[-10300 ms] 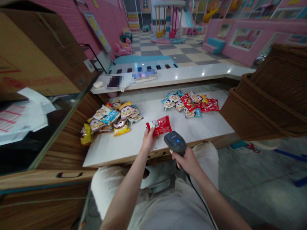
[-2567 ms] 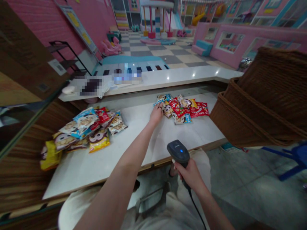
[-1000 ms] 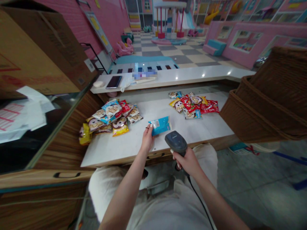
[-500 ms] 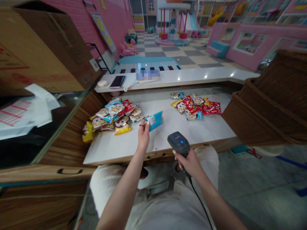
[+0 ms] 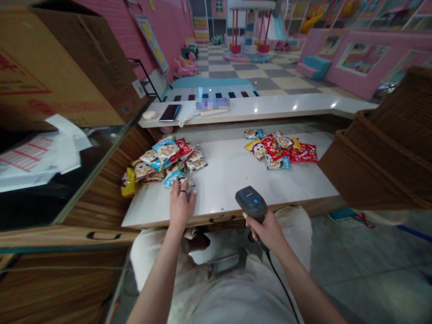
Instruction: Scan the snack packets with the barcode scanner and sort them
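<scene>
My left hand [image 5: 181, 204] lies at the near edge of the left pile, its fingers stretched out over a blue and white snack packet [image 5: 173, 177]. The fingertips touch or nearly touch that packet, and they hide part of it. Further snack packets [image 5: 165, 150] in blue, red, brown and yellow are heaped just behind. My right hand [image 5: 268, 230] is wrapped round the handle of a dark barcode scanner [image 5: 251, 201]. A blue light glows on its top, and its cable runs down over my lap. A second group of snack packets [image 5: 275, 147] lies at the right.
At the left, a large cardboard box [image 5: 84, 63] and loose papers [image 5: 60, 148] rest on a glass-edged counter. Brown wicker baskets [image 5: 378, 162] stand at the right. Along the raised white ledge [image 5: 270, 105] lies a phone [image 5: 170, 113]. The desk drawer [image 5: 202, 219] is right above my knees.
My left hand has moved left from mid-desk to the left pile and its fingers have spread. The blue packet it held now appears to lie there. The right hand keeps the scanner still.
</scene>
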Available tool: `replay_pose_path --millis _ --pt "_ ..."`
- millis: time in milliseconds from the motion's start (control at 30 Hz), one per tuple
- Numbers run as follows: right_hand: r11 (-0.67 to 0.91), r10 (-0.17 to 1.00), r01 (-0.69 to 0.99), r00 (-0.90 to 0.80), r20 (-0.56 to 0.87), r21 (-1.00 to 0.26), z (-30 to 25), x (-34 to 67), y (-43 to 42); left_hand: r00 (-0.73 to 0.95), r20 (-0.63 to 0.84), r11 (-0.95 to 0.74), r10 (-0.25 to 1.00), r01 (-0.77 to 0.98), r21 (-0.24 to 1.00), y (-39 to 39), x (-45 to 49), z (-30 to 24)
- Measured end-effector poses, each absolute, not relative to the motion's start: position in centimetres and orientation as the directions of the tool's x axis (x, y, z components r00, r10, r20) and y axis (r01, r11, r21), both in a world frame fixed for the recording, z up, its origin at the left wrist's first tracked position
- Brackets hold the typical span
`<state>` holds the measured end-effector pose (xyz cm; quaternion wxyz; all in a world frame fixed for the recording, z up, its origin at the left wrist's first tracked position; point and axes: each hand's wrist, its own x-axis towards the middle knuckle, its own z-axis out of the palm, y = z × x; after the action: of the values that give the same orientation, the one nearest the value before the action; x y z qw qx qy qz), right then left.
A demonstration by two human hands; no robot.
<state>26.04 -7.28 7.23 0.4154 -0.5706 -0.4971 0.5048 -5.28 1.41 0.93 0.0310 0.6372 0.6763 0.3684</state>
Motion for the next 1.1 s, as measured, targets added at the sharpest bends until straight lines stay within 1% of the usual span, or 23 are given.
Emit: replay_pose_path --millis 100,233,300,400,467,567,667,733,833,933,1033,1100 --pt "-0.166 0.986 0.147 0.002 -0.168 -0.975 7.2 26.2 -7.3 -0.188 0.420 -0.073 0.888 0.843 0.533 2.7 -4.9 1.5" --pt "-0.187 0.982 0.146 0.041 -0.183 -0.972 7.1 27.0 -7.4 -0.227 0.492 -0.048 0.840 0.873 0.485 4.0 -2.8 2.9" --pt "-0.208 0.978 0.140 0.052 -0.203 -0.968 7.2 27.5 -7.3 -0.175 0.531 -0.127 0.829 0.866 0.484 4.8 -0.6 3.3" --pt "-0.238 0.970 0.132 0.084 -0.229 -0.962 7.6 28.4 -7.1 -0.012 0.533 -0.318 0.846 0.791 0.523 6.9 4.0 3.7" --pt "-0.244 0.967 0.128 0.114 -0.230 -0.961 7.9 29.2 -7.0 0.115 0.504 -0.421 0.856 0.720 0.551 8.8 7.7 3.9" --pt "-0.261 0.959 0.106 0.142 -0.245 -0.960 8.1 30.4 -6.8 0.285 0.469 -0.533 0.836 0.627 0.568 12.0 13.7 4.6" --pt "-0.295 0.945 0.085 0.171 -0.278 -0.952 7.9 31.5 -6.6 0.401 0.442 -0.596 0.803 0.576 0.560 15.6 19.9 5.9" --pt "-0.310 0.937 0.085 0.194 -0.289 -0.947 7.8 32.1 -6.4 0.464 0.419 -0.626 0.780 0.571 0.532 18.0 23.8 6.9" --pt "-0.321 0.929 0.083 0.224 -0.296 -0.944 7.6 32.8 -6.3 0.528 0.377 -0.649 0.761 0.603 0.465 21.3 28.7 8.1" --pt "-0.327 0.922 0.085 0.248 -0.298 -0.941 7.4 33.4 -6.3 0.552 0.286 -0.621 0.783 0.675 0.400 23.4 31.7 8.7" --pt "-0.319 0.919 0.097 0.274 -0.282 -0.943 7.3 33.7 -6.5 0.551 0.176 -0.573 0.816 0.728 0.376 23.7 32.2 8.5" --pt "-0.316 0.918 0.103 0.286 -0.276 -0.943 7.3 33.7 -6.7 0.560 0.156 -0.574 0.814 0.732 0.367 23.0 31.5 8.2"
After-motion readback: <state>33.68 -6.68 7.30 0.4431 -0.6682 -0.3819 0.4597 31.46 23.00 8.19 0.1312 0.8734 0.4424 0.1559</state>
